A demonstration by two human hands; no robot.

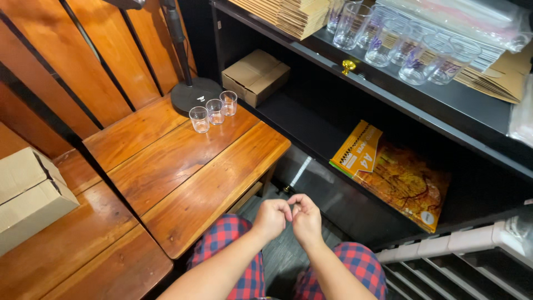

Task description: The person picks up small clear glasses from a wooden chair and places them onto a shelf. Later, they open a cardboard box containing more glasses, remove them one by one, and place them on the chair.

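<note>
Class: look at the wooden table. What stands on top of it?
On the wooden table stand three small clear glasses in a row and a round black lamp base. A cardboard box covers the neighbouring table's surface.

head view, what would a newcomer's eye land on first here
Probably the left hand and right hand, curled together fingertip to fingertip, low in the middle above red plaid trousers. Next, three small clear glasses in a row on the wooden table, then the orange paper pack on the dark lower shelf.
</note>
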